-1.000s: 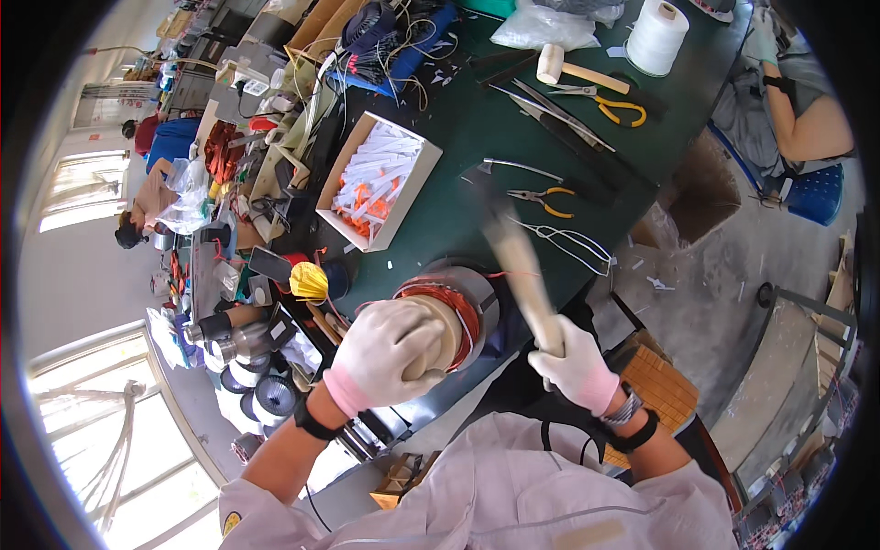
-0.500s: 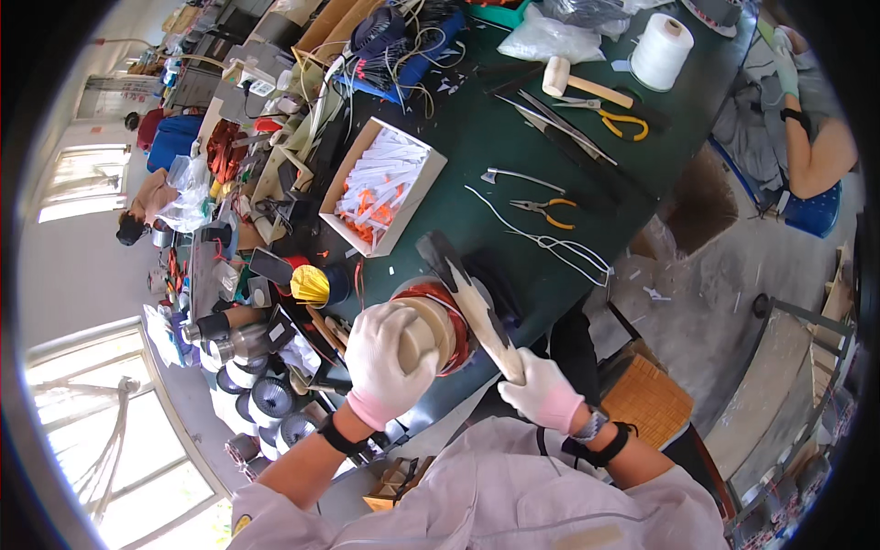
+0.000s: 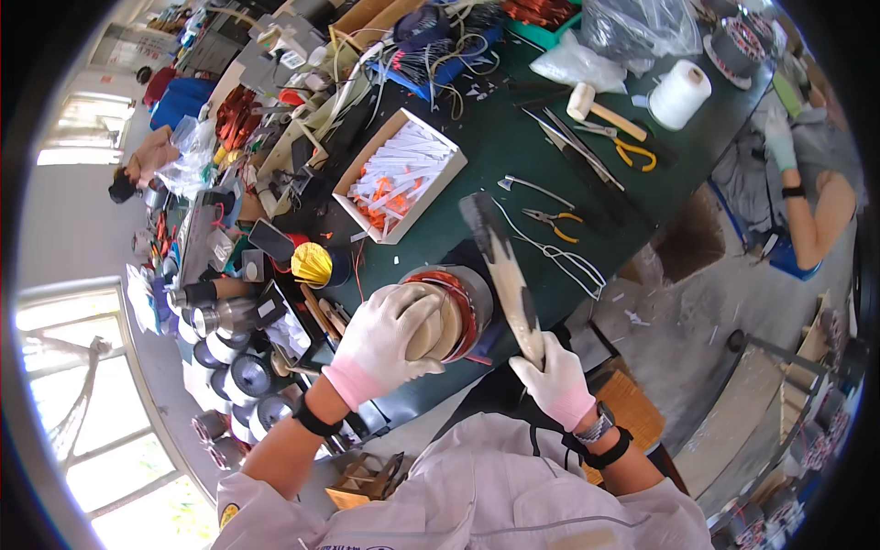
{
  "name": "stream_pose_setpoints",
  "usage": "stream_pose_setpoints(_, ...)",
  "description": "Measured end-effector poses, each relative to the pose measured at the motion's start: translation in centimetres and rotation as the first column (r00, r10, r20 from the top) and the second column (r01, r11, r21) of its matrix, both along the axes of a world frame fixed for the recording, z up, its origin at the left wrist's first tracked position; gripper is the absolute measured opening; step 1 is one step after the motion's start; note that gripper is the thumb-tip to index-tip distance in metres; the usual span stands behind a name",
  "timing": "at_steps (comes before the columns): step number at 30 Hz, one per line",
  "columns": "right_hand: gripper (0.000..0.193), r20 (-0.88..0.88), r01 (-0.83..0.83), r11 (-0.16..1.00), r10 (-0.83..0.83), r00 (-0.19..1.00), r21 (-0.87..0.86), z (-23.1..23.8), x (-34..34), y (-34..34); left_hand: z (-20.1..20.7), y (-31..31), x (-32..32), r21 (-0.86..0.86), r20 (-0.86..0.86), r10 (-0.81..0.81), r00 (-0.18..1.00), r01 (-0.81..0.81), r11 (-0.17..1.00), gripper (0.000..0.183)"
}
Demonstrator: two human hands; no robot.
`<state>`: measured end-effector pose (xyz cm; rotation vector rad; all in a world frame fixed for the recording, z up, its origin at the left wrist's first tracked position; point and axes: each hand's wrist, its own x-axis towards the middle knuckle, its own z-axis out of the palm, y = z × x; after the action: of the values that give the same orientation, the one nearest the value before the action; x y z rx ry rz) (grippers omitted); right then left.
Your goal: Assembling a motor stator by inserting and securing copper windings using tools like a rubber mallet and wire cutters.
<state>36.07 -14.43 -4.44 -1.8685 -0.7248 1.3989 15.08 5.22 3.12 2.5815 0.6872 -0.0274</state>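
My left hand, in a white glove with a pink cuff, curls its fingers over a round pale wooden block. The block sits inside a ring of reddish copper windings within a grey metal stator at the table's near edge. In my right hand, gloved the same way, is the lower end of a hammer with a pale, dark-patched wooden handle. Its dark end points up and away, to the right of the stator and apart from it.
A box of white and orange strips lies beyond the stator. Rightward are yellow-handled pliers, scissors, a wooden mallet and a white thread spool. Clutter lines the left side. Another person's arm shows at right.
The hammer has swung rightward, away from the stator, and stands more upright. My left hand stays on the wooden block. The whole view has shifted slightly.
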Motion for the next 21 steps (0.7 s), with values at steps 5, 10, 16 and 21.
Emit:
stream_pose_setpoints(5, 0.037, 0.450, -0.154, 0.981, 0.085, 0.889, 0.119, 1.0, 0.5, -1.3, 2.0, 0.0, -1.6, 0.011, 0.051, 0.104, 0.993, -0.105, 0.994, 0.081)
stream_pose_setpoints(10, 0.036, 0.608, -0.311, 0.936, 0.152, 0.779, 0.166, 6.3, -1.1, 0.1, 9.2, -2.4, -8.6, 0.211, 0.378, 0.437, 0.816, -0.535, 0.818, 0.078)
stream_pose_setpoints(16, 0.029, 0.666, -0.427, 0.882, 0.441, 0.602, -0.199, 0.5, -2.5, -0.1, 7.1, -4.2, -14.3, 0.335, 0.343, 0.645, 0.683, -0.731, 0.595, 0.067)
stream_pose_setpoints(21, 0.027, 0.689, -0.497, 0.867, 0.376, 0.619, -0.027, 3.7, -2.7, 0.2, 1.9, -6.7, -17.6, 0.265, 0.196, 0.748, 0.634, -0.769, 0.582, 0.063)
